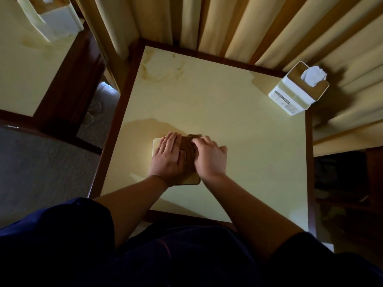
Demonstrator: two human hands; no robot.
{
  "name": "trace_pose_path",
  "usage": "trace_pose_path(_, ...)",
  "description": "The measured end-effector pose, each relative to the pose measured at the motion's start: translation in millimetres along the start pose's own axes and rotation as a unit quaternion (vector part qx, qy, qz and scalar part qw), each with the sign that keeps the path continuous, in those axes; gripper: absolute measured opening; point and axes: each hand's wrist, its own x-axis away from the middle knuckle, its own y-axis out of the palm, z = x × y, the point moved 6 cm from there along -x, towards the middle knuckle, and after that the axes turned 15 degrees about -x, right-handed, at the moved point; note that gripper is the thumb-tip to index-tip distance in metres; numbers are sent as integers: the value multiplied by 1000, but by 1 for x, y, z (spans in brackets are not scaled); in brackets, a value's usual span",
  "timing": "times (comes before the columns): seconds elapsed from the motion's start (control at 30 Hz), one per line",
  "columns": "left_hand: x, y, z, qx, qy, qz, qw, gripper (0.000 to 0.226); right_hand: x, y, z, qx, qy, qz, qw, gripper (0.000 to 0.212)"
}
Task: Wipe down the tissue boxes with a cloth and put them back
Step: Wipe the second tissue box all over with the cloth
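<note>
Arms are reaching over the table [238, 125]; left hand [169, 156] is lying flat, fingers straight, on the tissue box [155, 145], right hand [209, 157] is pressing a curled-fingered grip onto the brown cloth [187, 146] atop it.

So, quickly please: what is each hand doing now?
Left hand: open, fingers flat on the cloth.
Right hand: lies on the cloth; grip cannot be told.
</note>
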Motion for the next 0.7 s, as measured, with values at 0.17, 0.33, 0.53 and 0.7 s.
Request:
trace_pose_path(0.17, -2, 3, -1, -21, 15, -9, 1000, 58, 37, 9, 8, -3, -19, -20, 1000, 25)
trace_pose_path(0.33, -1, 0, 0, -32, 23, 1, 999, 58, 68, 2, 13, 30, -62, -117, 991, 17)
trace_pose_path(0.53, 0, 1, 0, -32, 24, -15, 999, 59, 74, 2, 13, 68, -71, -71, 993, 67)
trace_pose_path(0.7, 1, 0, 0, -46, 48, -31, 997, 72, 74, -4, 18, 35, -136, -66, 988, 36)
